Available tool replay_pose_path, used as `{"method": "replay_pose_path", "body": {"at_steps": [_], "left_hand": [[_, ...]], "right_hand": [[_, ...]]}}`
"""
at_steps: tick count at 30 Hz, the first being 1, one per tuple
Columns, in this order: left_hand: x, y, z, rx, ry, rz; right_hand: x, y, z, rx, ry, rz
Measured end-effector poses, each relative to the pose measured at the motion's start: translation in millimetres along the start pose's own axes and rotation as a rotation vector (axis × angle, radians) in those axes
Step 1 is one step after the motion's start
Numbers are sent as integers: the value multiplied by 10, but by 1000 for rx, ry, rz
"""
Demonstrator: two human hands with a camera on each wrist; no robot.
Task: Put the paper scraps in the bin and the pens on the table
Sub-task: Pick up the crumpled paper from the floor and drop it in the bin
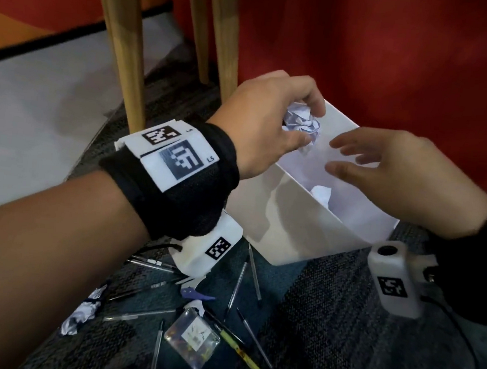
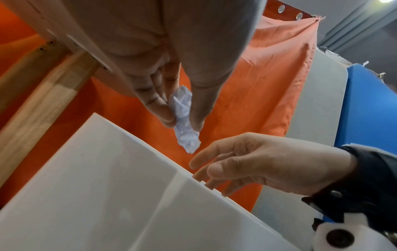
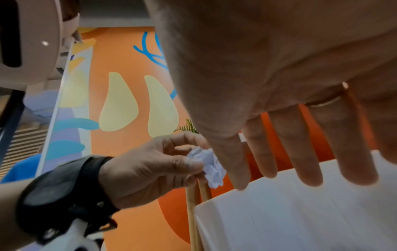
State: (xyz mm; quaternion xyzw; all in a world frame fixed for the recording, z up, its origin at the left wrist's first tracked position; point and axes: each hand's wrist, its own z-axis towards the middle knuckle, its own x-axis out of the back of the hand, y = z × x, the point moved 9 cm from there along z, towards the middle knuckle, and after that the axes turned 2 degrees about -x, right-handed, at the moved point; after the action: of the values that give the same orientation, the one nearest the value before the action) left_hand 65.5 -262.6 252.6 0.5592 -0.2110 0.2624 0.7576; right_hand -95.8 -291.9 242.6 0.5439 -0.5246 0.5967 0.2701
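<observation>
now | left hand [image 1: 267, 121] pinches paper ball [image 1: 302, 121] | over bin [image 1: 292, 218] | right hand [image 1: 399, 171] empty

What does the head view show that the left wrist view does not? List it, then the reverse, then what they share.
Only the head view shows the thin pens scattered on the dark carpet, a crumpled white paper scrap beside them, and another scrap inside the bin.

Only the left wrist view shows the orange curtain with metal eyelets.

Both show the left hand pinching a crumpled white paper ball over the white plastic bin, with the right hand open beside it.
</observation>
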Motion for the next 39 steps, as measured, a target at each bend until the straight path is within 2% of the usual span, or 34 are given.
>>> {"method": "replay_pose_path", "body": {"at_steps": [3,8,10,14,16,19,22,26,30,34,37,39], "left_hand": [[-37,2,-13,2,-13,1],[-213,-24,-71,8,-210,72],[-169,-66,-123,9,-226,100],[134,-204,-343,-10,-182,151],[261,-405,-531,6,-231,219],[427,-917,-912,94,-350,355],[610,-1491,-1357,240,-445,448],[793,-2220,-2006,483,-540,519],[829,-2795,-2633,685,-564,524],[603,-3109,-3151,734,-657,487],[390,-3247,-3404,718,-725,450],[303,-3301,-3518,716,-755,457]], "right_hand": [[155,-5,-21,7,68,22],[354,-31,-71,10,137,62],[413,-78,-87,21,159,92],[456,-416,-182,106,214,153],[337,-719,-256,200,203,158],[-134,-1316,-400,365,58,95],[-842,-1836,-589,499,-145,-7],[-1930,-2145,-681,595,-447,-173],[-2849,-2347,-696,655,-597,-285],[-3652,-2499,-713,653,-696,-319],[-4067,-2562,-766,635,-779,-218],[-4285,-2517,-801,602,-829,-239]]}}
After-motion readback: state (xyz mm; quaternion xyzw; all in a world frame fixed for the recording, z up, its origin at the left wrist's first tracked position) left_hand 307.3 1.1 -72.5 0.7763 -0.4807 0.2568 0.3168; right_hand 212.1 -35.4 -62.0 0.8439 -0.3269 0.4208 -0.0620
